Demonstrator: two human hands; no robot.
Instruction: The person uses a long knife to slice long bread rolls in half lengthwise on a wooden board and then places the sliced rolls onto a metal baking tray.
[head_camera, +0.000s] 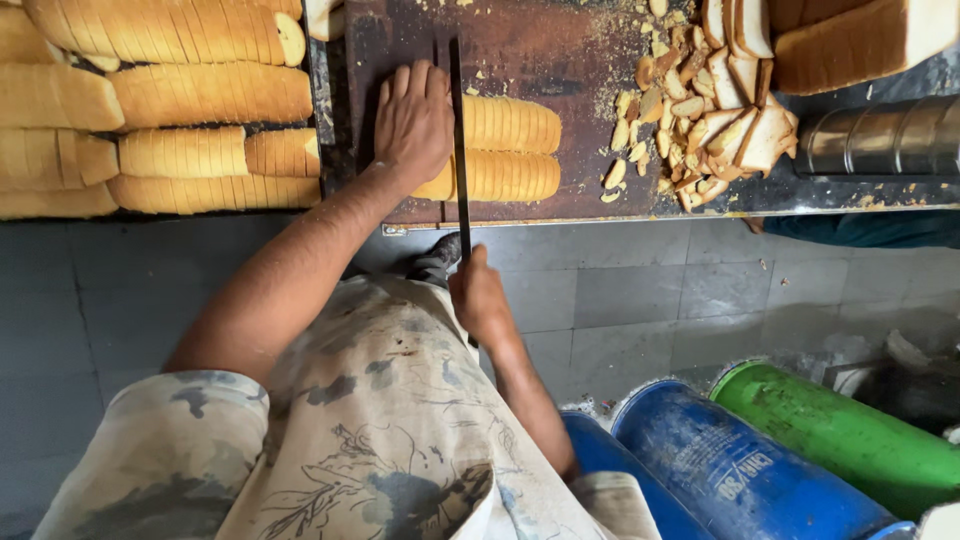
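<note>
Two sliced loaves (505, 150) lie side by side on the dark board (560, 60) in front of you, one behind the other, and your long knife (459, 130) stands across them, its thin blade running from the far part of the board down past the near edge. Your left hand (413, 120) lies flat, fingers spread, on the left ends of the loaves, touching the bread just beside the blade. Your right hand (478, 295) is closed around the knife handle, off the worktop (860, 190) edge and close to your body, so your hands are well apart, one at each end of the knife. To the right of the loaves sits a heap of trimmed crusts and crumbs (690, 110), with stacked slices above it and another loaf (860, 40) at the far right corner. A metal cylinder (880, 140) lies on the worktop near that loaf. To your left, a tray (316, 100) holds rows of more sliced loaves, well away from the blade. Below the worktop is grey tiled floor (640, 290), with blue drums (730, 470) and a green drum (830, 430) at the lower right. The loaves under your hand are golden-brown on the crust, evenly sliced, with pale ends.
</note>
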